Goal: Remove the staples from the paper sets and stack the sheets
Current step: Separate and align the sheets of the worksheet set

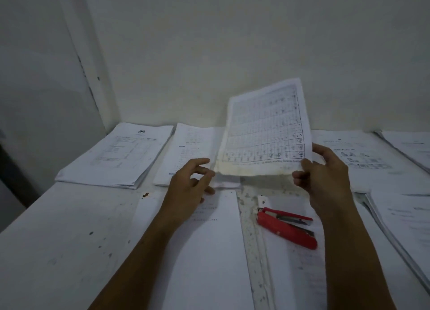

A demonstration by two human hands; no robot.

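1. While both forearms reach out over the white table (58, 228), a loose sheet (209, 251) lies flat under the left forearm, just left of the red stapler (287, 227).
2. That stapler lies on its side with its jaw hinged apart, resting on another sheet (293, 274), below and slightly left of the right hand (325, 177).
3. Beyond the stapler, the right hand pinches the near right corner of a paper set (265, 130) printed with a grid, holding it lifted and tilted up off the table.
4. Up and left of the stapler, the left hand (188, 184) hovers at the set's near left corner, fingers loosely spread; whether a fingertip touches the paper I cannot tell.
5. Farther back and left of the stapler, two stacks lie flat: a middle stack (193, 151) partly behind the lifted set, and a left stack (121, 154) bearing a round emblem.
6. Right of the stapler, more printed piles (363, 156) run toward the table's edge.
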